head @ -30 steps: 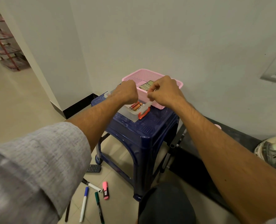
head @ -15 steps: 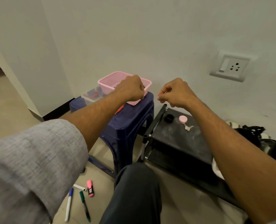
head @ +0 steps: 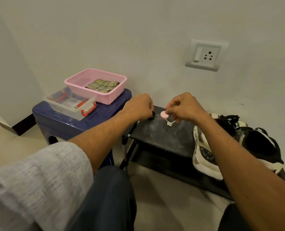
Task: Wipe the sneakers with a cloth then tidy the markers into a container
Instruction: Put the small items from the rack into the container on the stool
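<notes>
A checked cloth [head: 103,85] lies folded in the pink basket [head: 75,81] on the blue stool [head: 55,120]. In front of the basket stands a clear container [head: 68,106] with red latches and a red marker [head: 80,104] inside. Two black-and-white sneakers [head: 205,157] lie on the right end of a low black rack [head: 165,135]. My left hand [head: 139,106] hovers with curled fingers over the rack's left corner. My right hand [head: 183,107] is curled too, its thumb and forefinger close together just above a pink keyring [head: 164,115]. I see nothing in either hand.
A small black round cap [head: 152,117] sits on the rack beside my left hand. A wall socket [head: 205,55] is above the sneakers. My knees fill the bottom of the view. The rack's metal leg [head: 126,147] stands right next to the stool.
Both hands left the pink basket and moved right, over the black rack. The view swung right, so the sneakers came in and the floor markers dropped out.
</notes>
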### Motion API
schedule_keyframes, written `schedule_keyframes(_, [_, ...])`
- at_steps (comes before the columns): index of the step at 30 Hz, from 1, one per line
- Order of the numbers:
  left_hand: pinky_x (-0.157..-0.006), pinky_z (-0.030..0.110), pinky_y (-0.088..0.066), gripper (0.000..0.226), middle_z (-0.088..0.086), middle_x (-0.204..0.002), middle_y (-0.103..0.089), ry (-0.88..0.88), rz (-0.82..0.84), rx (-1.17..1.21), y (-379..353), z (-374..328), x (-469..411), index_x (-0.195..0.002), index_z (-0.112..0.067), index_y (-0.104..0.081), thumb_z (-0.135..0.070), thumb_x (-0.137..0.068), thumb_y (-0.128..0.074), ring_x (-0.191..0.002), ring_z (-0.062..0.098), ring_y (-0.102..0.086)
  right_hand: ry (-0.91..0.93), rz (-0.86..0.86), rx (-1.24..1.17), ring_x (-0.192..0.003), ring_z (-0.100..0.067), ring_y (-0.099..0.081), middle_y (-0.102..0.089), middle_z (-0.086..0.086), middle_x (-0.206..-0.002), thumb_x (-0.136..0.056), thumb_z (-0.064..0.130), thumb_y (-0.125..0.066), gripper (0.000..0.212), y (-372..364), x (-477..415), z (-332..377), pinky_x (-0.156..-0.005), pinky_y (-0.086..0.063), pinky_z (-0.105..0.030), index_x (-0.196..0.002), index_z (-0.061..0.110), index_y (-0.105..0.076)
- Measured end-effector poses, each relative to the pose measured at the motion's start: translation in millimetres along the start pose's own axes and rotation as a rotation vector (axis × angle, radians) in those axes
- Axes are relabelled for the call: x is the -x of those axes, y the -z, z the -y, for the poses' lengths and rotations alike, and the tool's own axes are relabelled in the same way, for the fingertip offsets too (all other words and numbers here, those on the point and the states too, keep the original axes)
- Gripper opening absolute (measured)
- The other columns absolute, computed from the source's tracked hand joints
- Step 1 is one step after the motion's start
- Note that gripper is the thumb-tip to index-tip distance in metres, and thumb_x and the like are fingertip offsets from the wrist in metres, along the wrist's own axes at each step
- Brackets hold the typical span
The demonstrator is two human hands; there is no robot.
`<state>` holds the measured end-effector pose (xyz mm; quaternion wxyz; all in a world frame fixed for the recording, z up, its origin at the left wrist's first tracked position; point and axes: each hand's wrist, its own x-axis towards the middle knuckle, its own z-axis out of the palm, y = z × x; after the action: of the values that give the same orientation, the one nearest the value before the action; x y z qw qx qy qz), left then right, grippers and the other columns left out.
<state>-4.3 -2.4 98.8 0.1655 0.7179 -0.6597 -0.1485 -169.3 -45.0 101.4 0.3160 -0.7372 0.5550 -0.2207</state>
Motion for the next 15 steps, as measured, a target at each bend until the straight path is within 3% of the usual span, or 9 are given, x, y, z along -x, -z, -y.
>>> schedule_keyframes(5, [-0.077,0.035,-0.056,0.020,0.002,-0.094,-0.065,0.015,0.020,-0.004,-29.1,5.0,-16.7,-0.103,-0.016,-0.072,-0.008,-0.085,-0.065,-0.080,0.019,-0.063,-0.048,0.014,0.018,-0.072,-0.020,-0.071,-0.072,-0.007,-0.086,-0.080,0.006,-0.076,0.005,-18.5,-19.1,-31.7,-0.072,-0.061,-0.037,-0.082,0.011,-0.074])
schedule_keyframes(9, [-0.084,0.040,-0.057,0.024,0.003,-0.105,-0.067,0.041,0.000,0.028,-50.0,15.8,-28.9,-0.107,-0.019,-0.069,-0.008,-0.086,-0.066,-0.085,0.018,-0.064,-0.094,-0.028,0.065,-0.092,-0.021,-0.066,-0.070,-0.008,-0.103,-0.078,0.004,-0.077,0.019,-36.4,-39.1,-56.6,-0.081,-0.056,-0.033,-0.096,0.010,-0.075])
schedule_keyframes(15, [-0.085,0.040,-0.055,0.025,0.001,-0.099,-0.064,0.069,-0.023,0.000,-72.7,28.0,-35.6,-0.109,-0.022,-0.065,-0.008,-0.089,-0.063,-0.085,0.018,-0.063,-0.130,-0.038,0.199,-0.090,-0.024,-0.064,-0.069,-0.011,-0.105,-0.083,0.004,-0.072,0.021,-59.2,-60.5,-82.9,-0.087,-0.055,-0.041,-0.103,0.009,-0.071])
